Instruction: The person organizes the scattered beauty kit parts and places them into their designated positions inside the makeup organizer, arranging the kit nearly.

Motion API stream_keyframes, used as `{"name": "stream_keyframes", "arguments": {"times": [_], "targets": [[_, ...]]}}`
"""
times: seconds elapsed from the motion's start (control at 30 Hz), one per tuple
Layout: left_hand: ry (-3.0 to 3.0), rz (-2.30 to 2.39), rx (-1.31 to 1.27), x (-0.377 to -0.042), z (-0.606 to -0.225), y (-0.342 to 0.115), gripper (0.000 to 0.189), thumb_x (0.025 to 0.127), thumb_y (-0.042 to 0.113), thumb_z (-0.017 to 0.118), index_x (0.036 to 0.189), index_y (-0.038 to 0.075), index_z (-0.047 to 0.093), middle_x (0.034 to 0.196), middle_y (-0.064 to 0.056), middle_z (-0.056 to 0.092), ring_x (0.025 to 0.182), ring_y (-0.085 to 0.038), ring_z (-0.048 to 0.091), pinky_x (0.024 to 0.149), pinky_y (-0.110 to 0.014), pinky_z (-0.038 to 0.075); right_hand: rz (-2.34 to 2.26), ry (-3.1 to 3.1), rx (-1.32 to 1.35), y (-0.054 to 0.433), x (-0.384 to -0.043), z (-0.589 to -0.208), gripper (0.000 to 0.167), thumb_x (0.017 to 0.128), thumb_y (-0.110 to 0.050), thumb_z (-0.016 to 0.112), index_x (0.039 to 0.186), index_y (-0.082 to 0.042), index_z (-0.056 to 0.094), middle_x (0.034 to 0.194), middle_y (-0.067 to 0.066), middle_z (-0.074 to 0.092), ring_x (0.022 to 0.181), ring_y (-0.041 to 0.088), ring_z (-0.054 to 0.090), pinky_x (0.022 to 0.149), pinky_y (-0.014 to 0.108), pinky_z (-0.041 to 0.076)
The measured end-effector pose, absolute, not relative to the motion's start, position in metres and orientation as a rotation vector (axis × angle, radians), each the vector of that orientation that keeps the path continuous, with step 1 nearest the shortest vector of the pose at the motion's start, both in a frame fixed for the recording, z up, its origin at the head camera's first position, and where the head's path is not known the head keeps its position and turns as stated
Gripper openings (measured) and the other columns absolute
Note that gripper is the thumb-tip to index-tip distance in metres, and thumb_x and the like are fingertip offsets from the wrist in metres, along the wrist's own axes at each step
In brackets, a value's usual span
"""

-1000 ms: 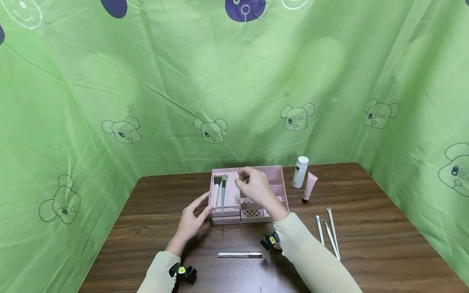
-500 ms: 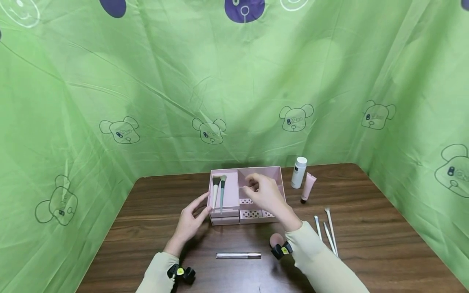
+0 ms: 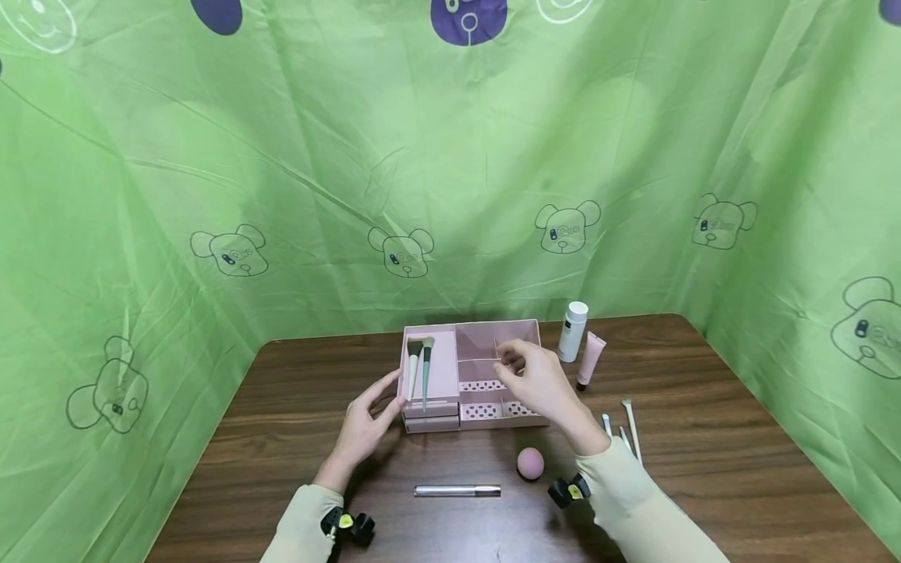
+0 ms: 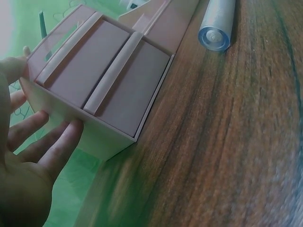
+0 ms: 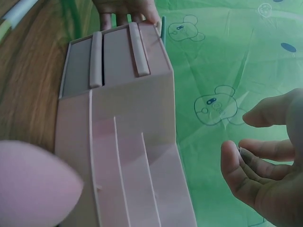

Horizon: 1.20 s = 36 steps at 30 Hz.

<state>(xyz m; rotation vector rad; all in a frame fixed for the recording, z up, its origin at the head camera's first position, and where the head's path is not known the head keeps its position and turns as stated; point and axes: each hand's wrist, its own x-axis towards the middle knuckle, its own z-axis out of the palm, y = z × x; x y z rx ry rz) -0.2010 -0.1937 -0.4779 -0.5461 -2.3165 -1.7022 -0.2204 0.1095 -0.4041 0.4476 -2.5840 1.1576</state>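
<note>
A pink organizer (image 3: 443,367) with two drawers at its front left stands on the table. My left hand (image 3: 362,428) rests on its left side; in the left wrist view, the extended fingers (image 4: 61,146) touch the outer wall. Two makeup brushes, one white-handled (image 3: 412,377) and one green-handled (image 3: 426,377), lie on the organizer's left top. Over the right compartments hovers my right hand (image 3: 540,381), fingers loosely bent. The right wrist view shows a gap between thumb and fingers, with nothing held. A pink makeup sponge (image 3: 530,464) sits in front of the organizer.
A silver tube (image 3: 457,491) lies near the front. A white bottle (image 3: 573,332) and a pink squeeze tube (image 3: 591,361) stand right of the organizer. Several white-handled slim tools, including a brush (image 3: 631,426), lie farther right, partly behind my right sleeve. Green cloth (image 3: 450,172) surrounds the table.
My right hand has moved right, from beside the brushes to over the right compartments. The sponge has come out from behind the right wrist. My left hand stays at the organizer's side.
</note>
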Motion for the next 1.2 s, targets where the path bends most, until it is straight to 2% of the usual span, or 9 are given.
{"name": "stream_keyframes", "arguments": {"times": [0.13,0.33,0.53,0.63,0.83,0.93,1.07,1.2], "targets": [[-2.307,-1.696,-0.564,-0.201,-0.478,-0.194,0.046,0.094,0.007,0.064,0.137,-0.003,0.051,0.132,-0.024,0.058,0.113,-0.04,0.06,0.097,-0.034,0.054,1.137,-2.575,0.449,0.118,-0.216,-0.409,0.023,0.085,-0.016,0.07,0.106,-0.008,0.069,0.086,-0.001,0.071,0.073,0.009,0.064,0.067,0.034,0.059],[-2.315,-1.645,-0.561,-0.201,-0.48,-0.193,0.045,0.094,0.007,0.064,0.137,-0.003,0.052,0.133,-0.023,0.058,0.112,-0.033,0.062,0.094,-0.029,0.055,1.137,-2.581,0.427,0.127,-0.21,-0.416,0.025,0.084,-0.016,0.07,0.107,-0.008,0.069,0.087,0.0,0.071,0.073,0.008,0.064,0.067,0.036,0.06],[-2.289,-1.651,-0.554,-0.213,-0.503,-0.198,0.046,0.094,0.013,0.065,0.139,0.009,0.054,0.135,-0.014,0.06,0.113,-0.033,0.062,0.097,-0.049,0.052,1.152,-2.58,0.411,0.134,-0.208,-0.419,0.025,0.084,-0.015,0.071,0.107,-0.007,0.069,0.086,0.001,0.071,0.072,0.009,0.063,0.068,0.04,0.06],[-2.287,-1.66,-0.538,-0.217,-0.509,-0.2,0.046,0.094,0.016,0.066,0.138,0.014,0.055,0.136,-0.01,0.06,0.114,-0.033,0.061,0.098,-0.053,0.051,1.155,-2.587,0.405,0.136,-0.207,-0.42,0.025,0.084,-0.015,0.071,0.107,-0.008,0.069,0.086,0.001,0.071,0.072,0.009,0.063,0.067,0.04,0.06],[-2.296,-1.619,-0.592,-0.205,-0.486,-0.194,0.045,0.094,0.007,0.063,0.137,-0.001,0.052,0.135,-0.023,0.057,0.113,-0.037,0.061,0.094,-0.054,0.052,1.122,-2.587,0.394,0.145,-0.204,-0.423,0.025,0.084,-0.015,0.071,0.107,-0.01,0.069,0.085,-0.001,0.07,0.071,0.008,0.062,0.064,0.031,0.058],[-2.291,-1.64,-0.589,-0.202,-0.48,-0.193,0.045,0.094,0.007,0.063,0.137,-0.003,0.052,0.135,-0.024,0.057,0.112,-0.041,0.06,0.094,-0.057,0.05,1.117,-2.591,0.384,0.151,-0.201,-0.424,0.024,0.084,-0.015,0.072,0.107,-0.009,0.069,0.085,0.0,0.07,0.071,0.009,0.062,0.065,0.032,0.057],[-2.297,-1.63,-0.579,-0.209,-0.492,-0.196,0.046,0.095,0.01,0.063,0.139,0.003,0.053,0.136,-0.019,0.057,0.113,-0.038,0.061,0.096,-0.057,0.05,1.101,-2.606,0.378,0.158,-0.199,-0.427,0.024,0.083,-0.013,0.071,0.107,-0.008,0.069,0.085,0.0,0.07,0.072,0.011,0.062,0.067,0.036,0.059],[-2.301,-1.653,-0.556,-0.215,-0.507,-0.2,0.046,0.095,0.016,0.065,0.14,0.012,0.054,0.137,-0.013,0.058,0.114,-0.035,0.061,0.098,-0.056,0.049,1.074,-2.623,0.356,0.164,-0.196,-0.429,0.024,0.083,-0.014,0.073,0.107,-0.009,0.069,0.085,-0.001,0.069,0.071,0.009,0.062,0.065,0.029,0.057]]}}
